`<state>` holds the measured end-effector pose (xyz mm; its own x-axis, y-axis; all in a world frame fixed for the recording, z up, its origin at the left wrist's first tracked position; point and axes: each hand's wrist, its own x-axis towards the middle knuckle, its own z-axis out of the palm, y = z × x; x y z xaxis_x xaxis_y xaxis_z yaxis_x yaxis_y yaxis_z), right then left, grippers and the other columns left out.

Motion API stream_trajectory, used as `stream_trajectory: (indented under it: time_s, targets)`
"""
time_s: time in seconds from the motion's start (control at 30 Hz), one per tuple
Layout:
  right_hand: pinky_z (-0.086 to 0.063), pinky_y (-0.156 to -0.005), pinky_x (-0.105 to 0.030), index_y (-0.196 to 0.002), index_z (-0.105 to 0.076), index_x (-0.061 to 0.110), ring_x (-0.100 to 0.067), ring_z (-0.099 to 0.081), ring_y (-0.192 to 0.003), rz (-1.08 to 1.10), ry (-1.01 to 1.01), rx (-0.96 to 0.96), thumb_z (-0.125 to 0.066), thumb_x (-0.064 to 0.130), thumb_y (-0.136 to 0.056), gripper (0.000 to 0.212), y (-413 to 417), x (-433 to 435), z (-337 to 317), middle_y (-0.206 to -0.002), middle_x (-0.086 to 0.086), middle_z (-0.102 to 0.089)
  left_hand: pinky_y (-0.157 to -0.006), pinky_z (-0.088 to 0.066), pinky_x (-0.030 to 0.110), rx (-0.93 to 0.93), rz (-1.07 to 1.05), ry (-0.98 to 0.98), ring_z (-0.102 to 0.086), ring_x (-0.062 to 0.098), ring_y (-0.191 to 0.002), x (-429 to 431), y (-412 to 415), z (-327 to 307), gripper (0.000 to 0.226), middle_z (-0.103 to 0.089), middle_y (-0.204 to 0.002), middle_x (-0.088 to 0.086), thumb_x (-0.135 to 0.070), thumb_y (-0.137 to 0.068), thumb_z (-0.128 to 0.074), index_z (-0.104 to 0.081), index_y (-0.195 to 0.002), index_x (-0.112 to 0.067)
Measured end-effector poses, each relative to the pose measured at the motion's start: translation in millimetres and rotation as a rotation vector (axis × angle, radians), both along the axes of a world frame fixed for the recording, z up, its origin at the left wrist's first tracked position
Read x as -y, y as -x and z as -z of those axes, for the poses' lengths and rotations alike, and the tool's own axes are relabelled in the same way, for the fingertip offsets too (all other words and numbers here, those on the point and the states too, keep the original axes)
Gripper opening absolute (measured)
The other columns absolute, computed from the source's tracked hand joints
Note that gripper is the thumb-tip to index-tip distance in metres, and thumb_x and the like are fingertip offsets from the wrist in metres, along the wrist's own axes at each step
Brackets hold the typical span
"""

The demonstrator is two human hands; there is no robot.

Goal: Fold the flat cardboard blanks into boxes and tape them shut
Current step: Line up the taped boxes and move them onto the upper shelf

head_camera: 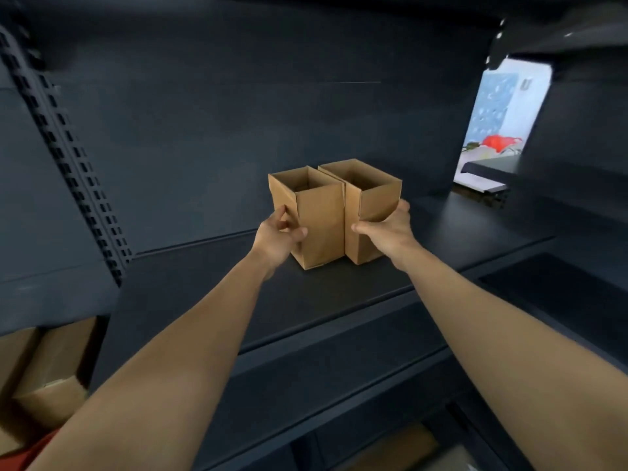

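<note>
Grip: left hand point(280, 232) pinches left box point(321, 226), right hand point(390, 226) clasps right box point(377, 205).

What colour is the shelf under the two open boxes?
Dark navy-grey, plain and matte, no pattern: shelf. Head view, the only one.

Two open-topped cardboard boxes stand touching, side by side, on a dark shelf point(339, 294). My left hand point(278, 232) grips the left box point(319, 226); my right hand point(390, 226) grips the right box point(373, 202).
</note>
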<state>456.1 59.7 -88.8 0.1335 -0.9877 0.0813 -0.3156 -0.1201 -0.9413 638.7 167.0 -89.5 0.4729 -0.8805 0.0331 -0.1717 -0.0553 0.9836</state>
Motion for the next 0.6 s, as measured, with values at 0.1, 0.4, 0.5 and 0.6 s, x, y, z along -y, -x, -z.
stream_trajectory:
  time_s: [0.1,0.4,0.5,0.6]
  targets:
    - [-0.039,-0.106,-0.050,-0.145,-0.014,0.023,-0.029,-0.039,-0.130,0.012,0.013,-0.004,-0.084,0.032,-0.061,0.110,35.9,38.8,-1.0,-0.143,-0.006,-0.035,-0.107,-0.039,0.046,-0.001,0.020,0.002,-0.046,0.024,-0.128,41.3,35.9,-1.9,0.076,-0.043,-0.143,0.007,-0.017,-0.089,-0.065,-0.021,-0.151,-0.019]
    - [-0.041,-0.104,-0.046,-0.142,-0.019,0.018,-0.026,-0.042,-0.126,-0.018,0.036,-0.004,-0.084,0.031,-0.058,0.107,141.5,158.2,2.2,-0.138,-0.006,-0.038,-0.089,-0.041,0.028,0.004,-0.013,0.040,-0.046,0.017,-0.115,150.9,150.6,-9.6,0.066,-0.045,-0.128,0.000,-0.015,-0.088,-0.066,-0.026,-0.141,-0.020]
    - [-0.040,-0.103,-0.043,-0.140,-0.022,0.016,-0.024,-0.042,-0.125,-0.056,0.056,-0.008,-0.085,0.025,-0.061,0.101,157.3,187.1,4.4,-0.137,-0.005,-0.038,-0.091,-0.039,0.031,0.117,-0.040,0.083,-0.039,0.015,-0.117,172.7,168.6,-15.7,0.083,-0.032,-0.140,0.003,-0.009,-0.091,-0.060,-0.006,-0.144,-0.042]
    - [-0.040,-0.104,-0.047,-0.140,-0.022,0.018,-0.025,-0.043,-0.125,-0.084,0.054,-0.008,-0.086,0.031,-0.057,0.106,161.5,205.0,6.7,-0.138,-0.005,-0.039,-0.089,-0.034,0.024,0.312,-0.053,0.067,-0.034,0.006,-0.108,182.6,177.7,-21.7,0.083,-0.018,-0.152,0.001,-0.004,-0.094,-0.052,-0.007,-0.144,-0.052]
